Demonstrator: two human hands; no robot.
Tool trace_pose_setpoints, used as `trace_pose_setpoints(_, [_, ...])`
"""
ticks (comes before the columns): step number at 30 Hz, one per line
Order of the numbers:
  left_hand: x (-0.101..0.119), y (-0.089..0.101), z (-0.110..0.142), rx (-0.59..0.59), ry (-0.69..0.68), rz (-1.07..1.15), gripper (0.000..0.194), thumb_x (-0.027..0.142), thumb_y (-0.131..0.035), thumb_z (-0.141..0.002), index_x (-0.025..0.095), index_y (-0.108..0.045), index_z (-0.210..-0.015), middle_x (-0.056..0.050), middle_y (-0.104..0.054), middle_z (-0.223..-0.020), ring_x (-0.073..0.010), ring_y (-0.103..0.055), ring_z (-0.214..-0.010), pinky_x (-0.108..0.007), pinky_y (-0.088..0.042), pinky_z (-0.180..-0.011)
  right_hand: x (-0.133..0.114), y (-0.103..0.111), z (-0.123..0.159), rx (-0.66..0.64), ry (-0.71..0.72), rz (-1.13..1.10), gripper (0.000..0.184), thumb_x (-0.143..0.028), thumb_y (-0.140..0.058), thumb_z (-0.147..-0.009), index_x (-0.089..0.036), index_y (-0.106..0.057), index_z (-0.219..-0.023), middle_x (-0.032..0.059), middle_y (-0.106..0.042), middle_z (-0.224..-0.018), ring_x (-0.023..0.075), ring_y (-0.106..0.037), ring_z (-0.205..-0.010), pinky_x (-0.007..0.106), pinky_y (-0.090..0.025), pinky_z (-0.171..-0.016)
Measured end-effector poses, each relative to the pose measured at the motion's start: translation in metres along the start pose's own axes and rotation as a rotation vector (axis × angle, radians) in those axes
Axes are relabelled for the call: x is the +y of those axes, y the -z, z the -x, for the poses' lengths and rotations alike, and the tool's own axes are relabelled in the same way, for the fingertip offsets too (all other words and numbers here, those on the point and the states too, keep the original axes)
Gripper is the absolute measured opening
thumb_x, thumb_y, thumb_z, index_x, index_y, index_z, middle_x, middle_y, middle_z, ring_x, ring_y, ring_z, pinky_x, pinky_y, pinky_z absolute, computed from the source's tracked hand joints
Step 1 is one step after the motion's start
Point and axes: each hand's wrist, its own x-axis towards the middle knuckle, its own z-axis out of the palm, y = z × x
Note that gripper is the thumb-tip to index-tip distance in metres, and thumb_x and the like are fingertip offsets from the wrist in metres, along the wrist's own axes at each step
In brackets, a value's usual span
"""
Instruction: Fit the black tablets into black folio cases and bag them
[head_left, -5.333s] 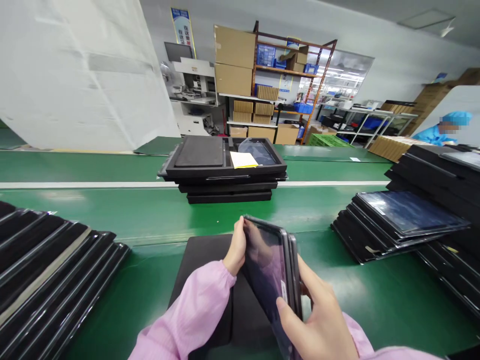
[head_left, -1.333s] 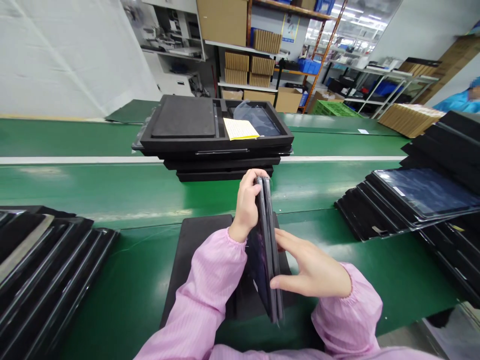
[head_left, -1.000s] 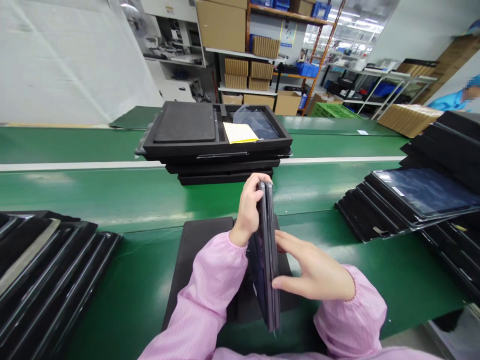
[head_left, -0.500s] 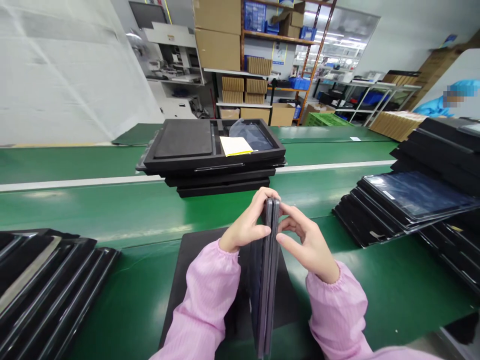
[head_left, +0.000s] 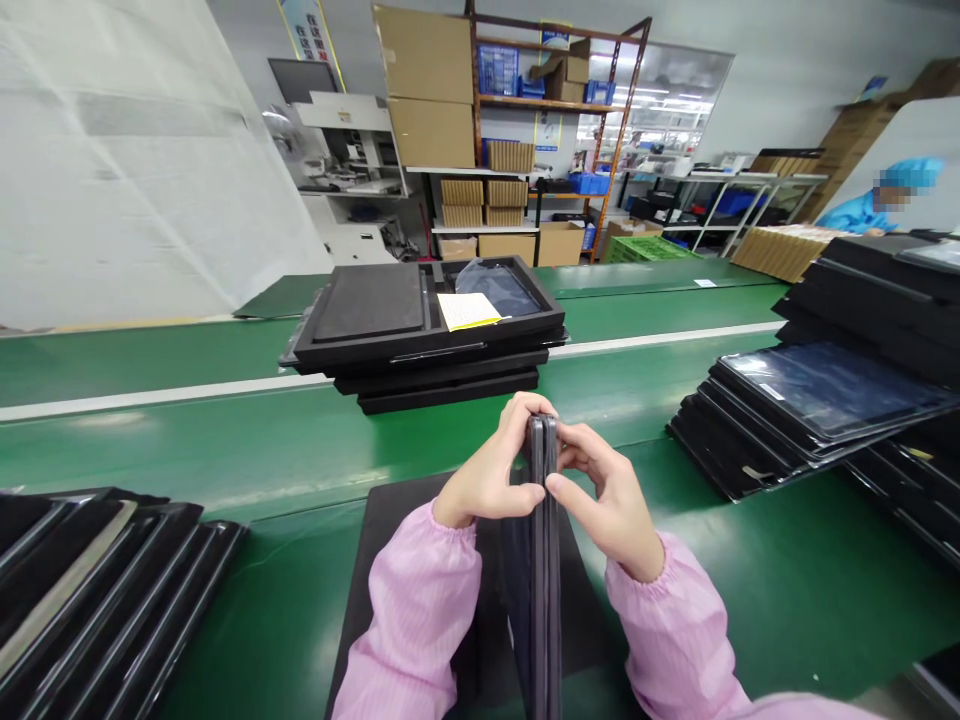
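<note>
Two thin, dark tablet-like panels [head_left: 545,580] stand on edge, face to face, over a black mat [head_left: 390,530]. My left hand [head_left: 499,465] is closed on their upper left side, its fingers over the top corner and its thumb along the near edge. From the other side my right hand [head_left: 607,490] pinches the same pair, with its thumb at the near edge and its fingers bent behind. A narrow gap runs between the panels. Their lower ends leave the bottom of the picture.
Black foam trays [head_left: 420,350] with a yellow-edged paper [head_left: 469,311] are stacked ahead on the green worktop [head_left: 300,450]. Bagged dark panels lie in a left stack [head_left: 112,590] and a right stack [head_left: 825,390]. A person in a blue cap [head_left: 911,175] is at far right.
My view has tilted slightly upward, so the stacks and hands sit lower. The panels look more upright, and my right thumb has come against their near edge. Both hands keep hold.
</note>
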Motion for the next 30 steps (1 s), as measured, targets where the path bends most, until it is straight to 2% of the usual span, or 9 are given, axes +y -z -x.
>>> trace_pose_setpoints(6, [0.0,-0.004,-0.001,0.002,-0.037,-0.002,0.057,0.056,-0.064,-0.071,0.023,-0.042,-0.111,-0.009,-0.046,-0.111,-0.0295,-0.048,-0.1,-0.045,-0.045,-0.085,-0.003,-0.01,0.002,0.147,0.02,-0.057,0.039,-0.012,-0.069,-0.08,-0.027,-0.075,-0.116,-0.0006,-0.065,-0.082,0.0143,-0.063,-0.069,0.029,-0.057,-0.067])
trace_pose_setpoints(10, [0.004,-0.008,-0.002,0.007,-0.029,-0.023,0.051,0.061,-0.057,-0.076,0.023,-0.042,-0.108,-0.008,-0.045,-0.107,-0.0298,-0.047,-0.101,-0.046,-0.043,-0.088,-0.007,-0.015,0.003,0.274,0.037,-0.045,0.03,-0.012,-0.068,-0.08,-0.026,-0.08,-0.102,-0.0017,-0.066,-0.075,0.0141,-0.063,-0.067,0.027,-0.054,-0.062])
trace_pose_setpoints(13, [0.007,-0.01,-0.003,0.011,-0.001,-0.009,0.041,0.056,-0.05,-0.081,0.023,-0.042,-0.104,-0.007,-0.045,-0.105,-0.0298,-0.046,-0.102,-0.047,-0.042,-0.091,-0.012,-0.018,0.003,0.32,0.02,0.004,0.024,-0.013,-0.068,-0.079,-0.025,-0.082,-0.095,-0.0021,-0.065,-0.07,0.0135,-0.061,-0.063,0.026,-0.052,-0.059])
trace_pose_setpoints(21, [0.014,-0.013,0.0,-0.011,0.012,0.01,0.03,0.043,-0.047,-0.079,0.024,-0.043,-0.101,-0.006,-0.047,-0.105,-0.0289,-0.045,-0.102,-0.049,-0.04,-0.096,-0.016,-0.022,0.006,0.441,0.016,0.065,0.013,-0.017,-0.07,-0.076,-0.021,-0.081,-0.081,-0.0016,-0.067,-0.064,0.0138,-0.062,-0.057,0.025,-0.052,-0.056])
trace_pose_setpoints(27, [0.016,-0.018,-0.001,0.041,0.014,-0.073,0.03,0.048,-0.042,-0.082,0.024,-0.042,-0.1,-0.007,-0.048,-0.105,-0.0288,-0.046,-0.101,-0.046,-0.04,-0.093,-0.02,-0.024,0.009,0.452,0.022,0.177,0.013,-0.02,-0.066,-0.081,-0.019,-0.079,-0.084,0.0015,-0.071,-0.068,0.0163,-0.065,-0.061,0.028,-0.055,-0.058])
trace_pose_setpoints(30, [0.016,-0.022,0.003,0.093,0.002,-0.082,0.035,0.053,-0.04,-0.083,0.024,-0.045,-0.102,-0.007,-0.05,-0.106,-0.0293,-0.046,-0.102,-0.047,-0.04,-0.095,-0.021,-0.028,0.019,0.381,0.013,0.212,0.021,-0.025,-0.063,-0.083,-0.019,-0.074,-0.101,0.0015,-0.07,-0.071,0.0172,-0.065,-0.06,0.028,-0.055,-0.055])
